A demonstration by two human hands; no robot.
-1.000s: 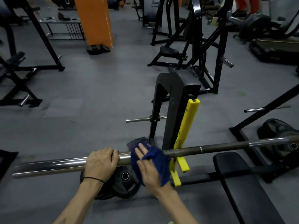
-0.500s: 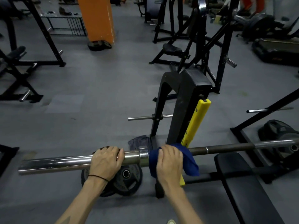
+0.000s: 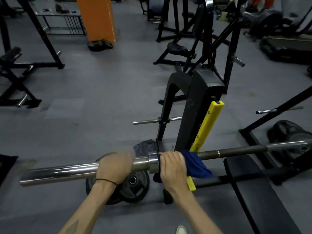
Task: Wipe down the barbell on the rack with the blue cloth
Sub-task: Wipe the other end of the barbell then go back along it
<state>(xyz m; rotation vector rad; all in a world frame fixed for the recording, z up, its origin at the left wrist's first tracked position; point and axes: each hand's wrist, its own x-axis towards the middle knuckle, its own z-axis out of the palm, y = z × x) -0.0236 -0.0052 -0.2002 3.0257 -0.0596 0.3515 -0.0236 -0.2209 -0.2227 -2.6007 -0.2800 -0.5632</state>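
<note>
Hardly any lettering is showing clearly enough to read. The weight plates point(image 3: 133, 188) lying on the floor under the barbell are carrying raised characters around their faces, but these are staying too blurred and dark to make out, though they are perhaps a brand name. The yellow guard point(image 3: 205, 130) on the rack upright is showing a few small dark marks low down, which are not resolving into letters or numbers.
</note>
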